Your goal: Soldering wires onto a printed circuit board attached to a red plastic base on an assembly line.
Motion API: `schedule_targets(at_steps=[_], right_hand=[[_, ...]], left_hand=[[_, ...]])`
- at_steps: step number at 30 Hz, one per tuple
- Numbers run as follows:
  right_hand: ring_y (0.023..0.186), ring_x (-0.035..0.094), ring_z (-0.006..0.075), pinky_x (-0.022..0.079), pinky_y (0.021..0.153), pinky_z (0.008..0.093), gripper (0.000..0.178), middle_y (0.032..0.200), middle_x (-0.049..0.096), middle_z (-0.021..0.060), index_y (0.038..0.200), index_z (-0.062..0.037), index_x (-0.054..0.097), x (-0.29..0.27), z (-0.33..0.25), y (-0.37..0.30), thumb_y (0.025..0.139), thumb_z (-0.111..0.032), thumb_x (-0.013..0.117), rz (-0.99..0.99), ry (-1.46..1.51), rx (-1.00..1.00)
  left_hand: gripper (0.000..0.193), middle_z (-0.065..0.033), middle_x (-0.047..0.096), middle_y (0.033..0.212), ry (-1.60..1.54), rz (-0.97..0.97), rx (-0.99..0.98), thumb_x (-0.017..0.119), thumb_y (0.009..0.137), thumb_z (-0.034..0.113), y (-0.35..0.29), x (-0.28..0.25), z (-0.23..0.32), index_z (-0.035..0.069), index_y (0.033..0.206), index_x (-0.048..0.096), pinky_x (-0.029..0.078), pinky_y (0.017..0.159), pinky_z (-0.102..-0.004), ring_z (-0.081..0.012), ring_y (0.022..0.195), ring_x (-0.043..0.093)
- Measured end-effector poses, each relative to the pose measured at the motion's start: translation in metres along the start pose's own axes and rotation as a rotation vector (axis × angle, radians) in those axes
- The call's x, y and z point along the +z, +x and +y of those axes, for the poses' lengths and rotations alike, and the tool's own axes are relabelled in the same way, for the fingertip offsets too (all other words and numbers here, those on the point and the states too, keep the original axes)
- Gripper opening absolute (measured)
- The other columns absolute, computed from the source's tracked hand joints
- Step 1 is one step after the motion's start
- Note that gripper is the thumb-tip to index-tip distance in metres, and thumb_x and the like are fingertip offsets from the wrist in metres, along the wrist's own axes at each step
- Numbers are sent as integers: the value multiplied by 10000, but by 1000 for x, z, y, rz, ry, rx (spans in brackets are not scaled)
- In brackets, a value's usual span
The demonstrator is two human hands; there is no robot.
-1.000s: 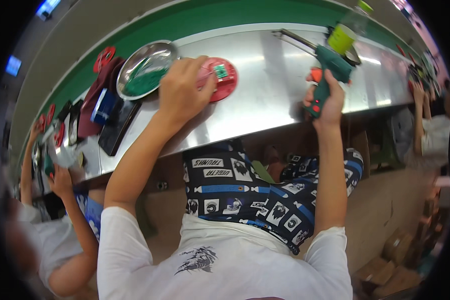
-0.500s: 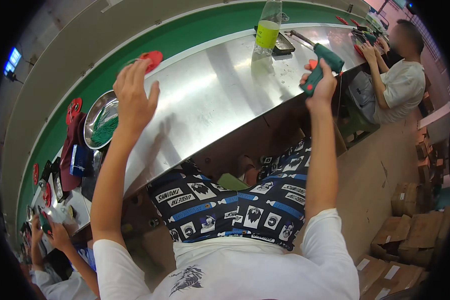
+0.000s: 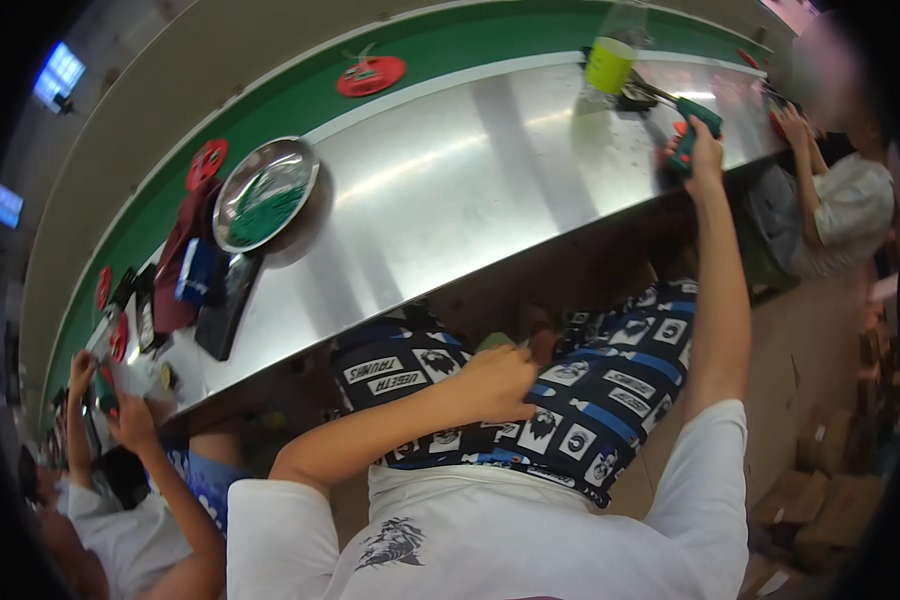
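Note:
My right hand [image 3: 706,155] is closed around the handle of a green soldering gun [image 3: 699,120] with a red trigger. Its metal tip points left toward a small dark tray [image 3: 634,98] beside a clear bottle [image 3: 610,65] with a yellow-green label. Over my lap hovers my left hand [image 3: 498,383], its fingers turned away and slightly blurred, so whether they hold anything is hidden. A red disc [image 3: 370,76] with small parts and thin wires lies on the green belt [image 3: 450,45] behind the metal table.
A steel bowl [image 3: 305,200] of green wires [image 3: 265,215] stands at the left of the metal table [image 3: 410,190]. Near it lie a blue box [image 3: 198,272] and a maroon cloth item [image 3: 180,250]. Another red disc [image 3: 207,165] is on the belt. Co-workers sit on both sides.
My left hand has left the red disc on the belt and come down over my lap. My right hand still grips the soldering gun. The view has shifted left.

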State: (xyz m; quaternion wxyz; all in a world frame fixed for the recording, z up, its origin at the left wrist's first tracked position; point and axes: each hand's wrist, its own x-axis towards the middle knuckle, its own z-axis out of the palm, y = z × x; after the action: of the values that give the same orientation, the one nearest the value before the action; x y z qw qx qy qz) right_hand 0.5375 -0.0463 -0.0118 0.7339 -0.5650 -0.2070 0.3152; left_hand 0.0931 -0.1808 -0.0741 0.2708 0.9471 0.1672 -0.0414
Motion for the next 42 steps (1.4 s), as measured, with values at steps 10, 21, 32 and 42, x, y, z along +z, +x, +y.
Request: schedule_targets(at_steps=[10,21,32,42], right_hand=[[586,616,187,538,541,309,341,711,618,86,915,24,667,-16,5,23,950,-315,641,-49,-69,-77],[631,592,186,515,577,293,370,748,594,90,1014,55,659,-29,1,35,970,-310,615,-114,-31,-11],[581,580,179,510,544,308,364,692,578,78,994,31,658,-13,-6,1,977,-328,601,-28,-115,-81],[569,603,201,523,508,331,373,725,597,94,976,40,659,-2,-10,-14,973,-331,614,51,-120,-101]], left_hand=[[443,-237,723,920,-406,-306,-79,813,709,319,28,20,-27,-39,959,735,555,792,-412,-339,899,709],[456,-220,732,924,-437,-414,-56,848,621,235,52,36,-10,-61,948,736,555,740,-402,-308,864,713],[422,-225,722,896,-508,-345,-5,847,621,226,45,21,-10,-65,911,748,544,739,-395,-303,869,707],[416,-207,731,882,-524,-283,76,809,598,142,43,10,4,-13,978,742,561,742,-397,-328,842,716]])
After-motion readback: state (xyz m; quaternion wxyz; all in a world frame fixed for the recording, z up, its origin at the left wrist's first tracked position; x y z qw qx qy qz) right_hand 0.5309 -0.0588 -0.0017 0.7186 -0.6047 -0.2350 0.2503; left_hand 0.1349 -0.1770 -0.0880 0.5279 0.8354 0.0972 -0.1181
